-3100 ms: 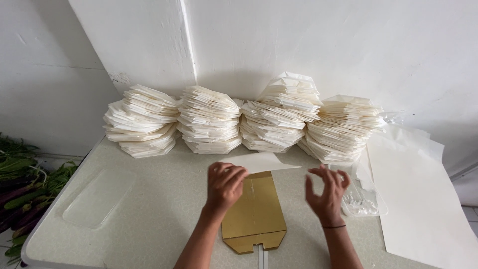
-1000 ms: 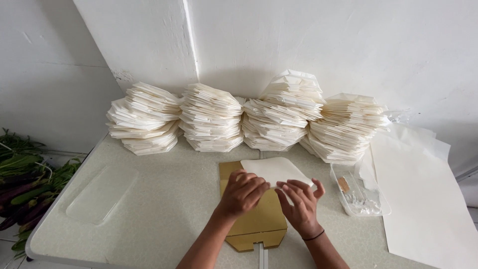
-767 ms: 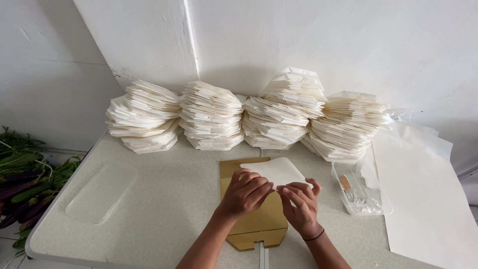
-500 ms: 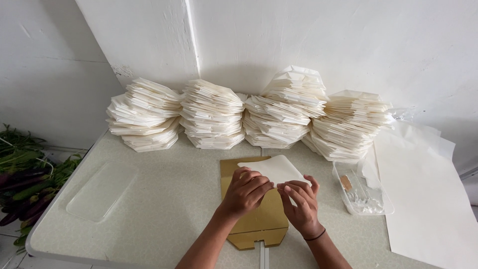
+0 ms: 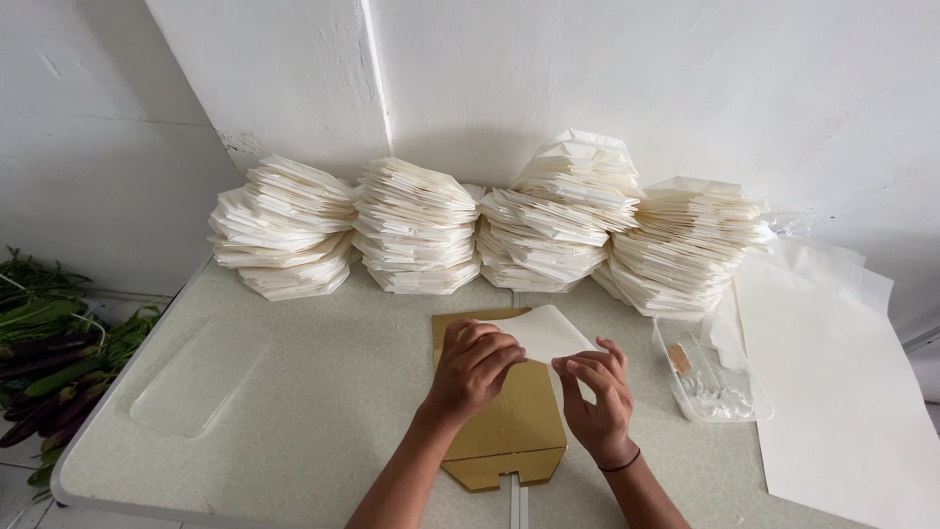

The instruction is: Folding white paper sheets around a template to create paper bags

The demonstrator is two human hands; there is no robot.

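Observation:
A white paper sheet lies partly folded over a gold cardboard template on the pale table. My left hand presses down on the sheet's left part, fingers curled over the fold. My right hand pinches the sheet's near right edge between thumb and fingers. A dark band sits on my right wrist. Both hands hide the near part of the sheet.
Several stacks of folded white paper line the wall at the back. A clear lid lies at left, a clear plastic box with small bits at right, and large white sheets beyond it. Green vegetables lie off the table's left edge.
Earlier my hands were apart above the template with the sheet lying farther back. They have since come together on the sheet and are folding it over the gold template.

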